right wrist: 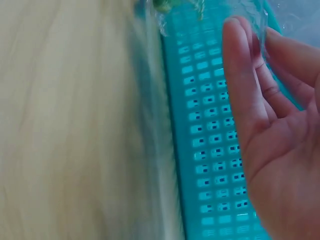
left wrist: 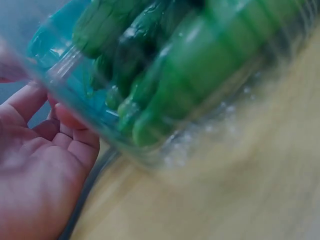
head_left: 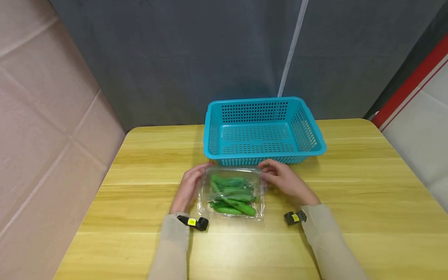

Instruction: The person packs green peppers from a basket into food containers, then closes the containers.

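Note:
A clear plastic box point(head_left: 204, 208) holds several long green vegetables point(head_left: 241, 206) that look like peppers. On its left side, my left hand point(head_left: 190, 182) grips the upper edge with bent fingers; the left wrist view shows the fingertips point(left wrist: 70, 116) against the clear wall. My right hand point(head_left: 281, 179) pinches the box's far right corner between thumb and fingers, also seen from the right wrist with the hand point(right wrist: 280, 130) at the clear plastic. Just beyond the box stands a blue-green plastic basket point(head_left: 264, 159) with nothing inside.
The wooden table point(head_left: 140, 194) carries both box and basket. A dark grey curtain point(head_left: 175, 58) hangs behind its far edge. Pale padded panels point(head_left: 45, 136) flank the left, and a white panel with a red stripe point(head_left: 416, 85) the right. Each wrist bears a small black camera point(head_left: 201, 223).

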### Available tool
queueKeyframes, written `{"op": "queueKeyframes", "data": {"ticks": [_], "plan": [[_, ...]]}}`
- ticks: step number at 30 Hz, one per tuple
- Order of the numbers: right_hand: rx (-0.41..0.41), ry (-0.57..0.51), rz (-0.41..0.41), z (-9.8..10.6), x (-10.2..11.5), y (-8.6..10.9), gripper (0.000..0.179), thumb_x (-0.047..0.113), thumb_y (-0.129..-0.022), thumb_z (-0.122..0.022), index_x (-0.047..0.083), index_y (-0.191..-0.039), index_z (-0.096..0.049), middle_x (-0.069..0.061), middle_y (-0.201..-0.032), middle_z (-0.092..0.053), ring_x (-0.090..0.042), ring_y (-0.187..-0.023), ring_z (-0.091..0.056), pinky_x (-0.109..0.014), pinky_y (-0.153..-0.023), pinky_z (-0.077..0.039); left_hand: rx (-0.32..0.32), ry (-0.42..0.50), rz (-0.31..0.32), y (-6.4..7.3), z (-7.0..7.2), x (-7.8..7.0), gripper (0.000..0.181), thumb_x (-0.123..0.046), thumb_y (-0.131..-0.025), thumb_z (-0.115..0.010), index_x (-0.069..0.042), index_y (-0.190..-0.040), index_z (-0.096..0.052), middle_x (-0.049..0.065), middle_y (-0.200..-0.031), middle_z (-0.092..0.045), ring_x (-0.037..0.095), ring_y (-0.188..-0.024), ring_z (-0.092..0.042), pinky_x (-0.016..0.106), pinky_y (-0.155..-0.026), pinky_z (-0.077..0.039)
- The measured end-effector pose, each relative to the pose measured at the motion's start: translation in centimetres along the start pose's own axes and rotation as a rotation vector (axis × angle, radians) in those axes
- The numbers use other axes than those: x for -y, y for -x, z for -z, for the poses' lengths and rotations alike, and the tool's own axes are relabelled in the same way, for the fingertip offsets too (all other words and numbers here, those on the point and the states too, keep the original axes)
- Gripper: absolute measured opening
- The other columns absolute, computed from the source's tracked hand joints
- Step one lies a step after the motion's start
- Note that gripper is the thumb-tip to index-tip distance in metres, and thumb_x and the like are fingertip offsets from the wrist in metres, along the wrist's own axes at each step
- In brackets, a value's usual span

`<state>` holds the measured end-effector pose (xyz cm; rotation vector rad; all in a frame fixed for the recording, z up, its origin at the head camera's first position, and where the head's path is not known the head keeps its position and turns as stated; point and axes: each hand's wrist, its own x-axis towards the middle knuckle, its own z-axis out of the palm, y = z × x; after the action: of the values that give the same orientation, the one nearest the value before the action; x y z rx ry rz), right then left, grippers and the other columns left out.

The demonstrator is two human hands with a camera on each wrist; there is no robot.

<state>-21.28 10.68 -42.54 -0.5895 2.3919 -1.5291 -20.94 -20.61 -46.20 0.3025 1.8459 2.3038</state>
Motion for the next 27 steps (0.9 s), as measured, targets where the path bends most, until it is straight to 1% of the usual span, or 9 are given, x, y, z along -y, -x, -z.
{"op": "queueKeyframes", "data": {"ticks": [2,5,8,10,12,16,21,23,27], "plan": [[0.009,-0.013,-0.001,0.0,0.1,0.1,0.025,0.023,-0.089,-0.054,0.016,-0.114,-0.054,-0.006,-0.087,-0.06,-0.023,-0.073,-0.059,-0.041,-0.066,-0.05,-0.019,0.008,0.0,0.0,0.0,0.0,0.043,-0.026,-0.092,-0.046,0.001,-0.125,-0.047,0.011,-0.133,-0.043,0.022,-0.121,-0.039,0.037,-0.101,-0.028],[0.025,-0.029,-0.012,0.0,0.1,0.1,0.032,0.024,-0.089,-0.054,0.013,-0.119,-0.054,-0.006,-0.088,-0.062,-0.022,-0.074,-0.06,-0.04,-0.068,-0.051,-0.035,0.062,0.019,-0.1,0.1,0.0,0.042,-0.021,-0.092,-0.046,0.004,-0.126,-0.044,0.013,-0.133,-0.042,0.019,-0.115,-0.046,0.031,-0.095,-0.036],[0.042,-0.052,-0.024,0.0,-0.1,0.0,0.035,0.02,-0.089,-0.054,0.011,-0.123,-0.052,-0.006,-0.09,-0.062,-0.021,-0.076,-0.062,-0.037,-0.07,-0.051,-0.064,0.122,0.053,-0.3,0.2,0.1,0.04,-0.017,-0.091,-0.048,0.003,-0.125,-0.046,0.012,-0.13,-0.046,0.01,-0.092,-0.054,0.019,-0.075,-0.045],[0.049,-0.058,-0.019,0.1,-0.2,0.0,0.035,0.017,-0.09,-0.053,0.01,-0.124,-0.051,-0.007,-0.09,-0.062,-0.021,-0.076,-0.062,-0.037,-0.071,-0.051,-0.093,0.155,0.077,-0.5,0.3,0.2,0.038,-0.014,-0.09,-0.05,0.002,-0.124,-0.048,0.011,-0.121,-0.052,0.007,-0.075,-0.052,0.015,-0.06,-0.044],[0.045,-0.073,-0.029,0.0,-0.3,-0.1,0.034,0.013,-0.09,-0.051,0.01,-0.125,-0.051,-0.009,-0.088,-0.06,-0.022,-0.075,-0.061,-0.037,-0.07,-0.051,-0.12,0.173,0.098,-0.7,0.3,0.2,0.037,-0.012,-0.088,-0.053,0.001,-0.122,-0.05,0.008,-0.108,-0.058,0.005,-0.064,-0.048,0.014,-0.05,-0.04],[0.019,-0.131,-0.074,-0.3,-0.4,0.0,0.035,0.007,-0.091,-0.047,0.006,-0.126,-0.049,-0.017,-0.089,-0.055,-0.024,-0.074,-0.059,-0.04,-0.07,-0.05,-0.161,0.169,0.118,-1.0,-0.1,0.5,0.037,-0.011,-0.084,-0.058,0.0,-0.119,-0.054,0.002,-0.085,-0.054,0.004,-0.06,-0.046,0.016,-0.048,-0.041],[-0.079,-0.235,-0.127,-0.9,-0.2,0.1,0.043,0.006,-0.09,-0.045,0.003,-0.132,-0.037,-0.025,-0.102,-0.051,-0.027,-0.079,-0.058,-0.038,-0.071,-0.051,-0.225,0.155,0.118,-1.2,-0.4,0.5,0.034,-0.01,-0.083,-0.059,0.0,-0.115,-0.058,0.005,-0.092,-0.056,0.005,-0.058,-0.047,0.016,-0.046,-0.041],[-0.131,-0.326,-0.159,-1.1,-0.2,0.4,0.046,0.007,-0.09,-0.046,0.002,-0.133,-0.033,-0.025,-0.107,-0.049,-0.026,-0.082,-0.057,-0.037,-0.072,-0.051,-0.248,0.148,0.113,-1.3,-0.4,0.4,0.032,-0.009,-0.083,-0.059,-0.001,-0.114,-0.059,0.008,-0.098,-0.056,0.006,-0.059,-0.048,0.016,-0.046,-0.042],[-0.199,-0.591,-0.233,-1.9,0.0,1.6,0.044,0.015,-0.091,-0.049,0.0,-0.129,-0.034,-0.022,-0.109,-0.048,-0.021,-0.084,-0.055,-0.033,-0.072,-0.05,-0.28,0.131,0.1,-1.4,-0.3,0.3,0.031,-0.011,-0.084,-0.059,-0.001,-0.114,-0.059,0.009,-0.102,-0.055,0.007,-0.062,-0.049,0.017,-0.048,-0.042]]}}
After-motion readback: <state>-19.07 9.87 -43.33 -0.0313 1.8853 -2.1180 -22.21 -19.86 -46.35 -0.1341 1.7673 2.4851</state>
